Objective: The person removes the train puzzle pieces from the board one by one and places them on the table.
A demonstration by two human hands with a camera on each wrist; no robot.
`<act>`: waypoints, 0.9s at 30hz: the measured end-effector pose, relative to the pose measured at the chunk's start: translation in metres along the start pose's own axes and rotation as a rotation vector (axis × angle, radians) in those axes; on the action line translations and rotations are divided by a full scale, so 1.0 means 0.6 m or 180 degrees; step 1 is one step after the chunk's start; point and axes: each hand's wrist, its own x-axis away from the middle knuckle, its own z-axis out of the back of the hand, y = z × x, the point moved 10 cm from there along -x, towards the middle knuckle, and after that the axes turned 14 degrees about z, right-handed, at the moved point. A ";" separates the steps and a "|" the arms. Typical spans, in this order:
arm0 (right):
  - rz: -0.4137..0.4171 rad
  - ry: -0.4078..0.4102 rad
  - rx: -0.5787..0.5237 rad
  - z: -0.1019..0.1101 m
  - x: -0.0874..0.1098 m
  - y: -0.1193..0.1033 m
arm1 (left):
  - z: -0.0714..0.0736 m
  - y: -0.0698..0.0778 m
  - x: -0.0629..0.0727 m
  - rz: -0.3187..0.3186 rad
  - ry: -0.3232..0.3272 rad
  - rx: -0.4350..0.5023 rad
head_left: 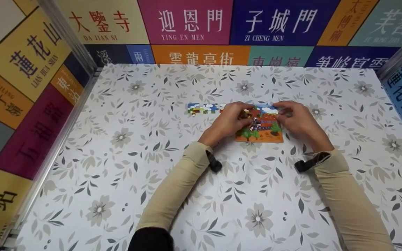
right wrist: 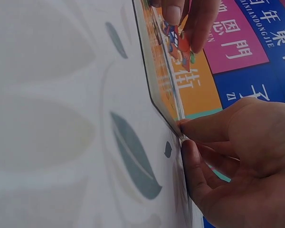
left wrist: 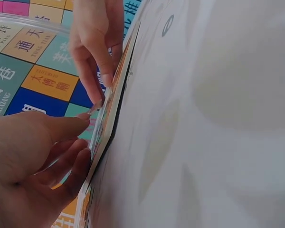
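Observation:
A small jigsaw puzzle (head_left: 263,136) lies flat on the table, its picture showing orange ground, green plants and blue sky. My left hand (head_left: 227,120) is over its left side and pinches a colourful puzzle piece (right wrist: 179,47) between thumb and fingers. That piece is tilted up above the board in the right wrist view. At the puzzle's right edge, the thumb and fingertips of my right hand (head_left: 300,116) grip the board's rim (right wrist: 156,102). The left hand covers part of the puzzle's upper left in the head view.
Left of the puzzle, a row of sky-and-cloud puzzle pieces (head_left: 202,108) lies on the table, partly behind my left hand. A floral white cloth (head_left: 187,195) covers the table. Panels with large characters (head_left: 194,24) stand along the back and sides.

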 end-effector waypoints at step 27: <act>-0.0055 -0.0079 -0.0038 -0.002 -0.001 0.003 | 0.126 -0.063 0.054 0.0120 0.0543 0.0571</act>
